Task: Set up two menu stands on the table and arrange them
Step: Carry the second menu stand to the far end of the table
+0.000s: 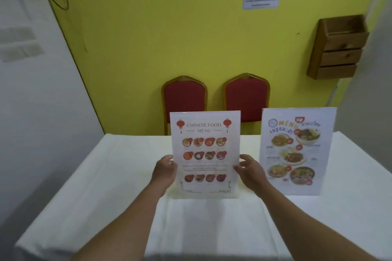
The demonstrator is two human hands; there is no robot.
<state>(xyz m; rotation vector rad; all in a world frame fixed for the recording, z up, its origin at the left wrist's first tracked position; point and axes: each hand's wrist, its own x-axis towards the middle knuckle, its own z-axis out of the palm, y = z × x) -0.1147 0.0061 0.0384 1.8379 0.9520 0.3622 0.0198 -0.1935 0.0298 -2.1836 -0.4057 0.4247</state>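
Observation:
A Chinese food menu stand (205,154) stands upright near the middle of the white-clothed table (106,186), its base resting on the cloth. My left hand (165,170) grips its left edge and my right hand (249,170) grips its right edge, both about two thirds of the way down. A second menu stand (297,150) with colourful dish photos stands upright to the right, apart from both hands.
Two red chairs with gold frames (184,99) (246,96) stand behind the table against the yellow wall. A wooden wall rack (339,48) hangs at the right. A white partition (38,91) borders the table's left side.

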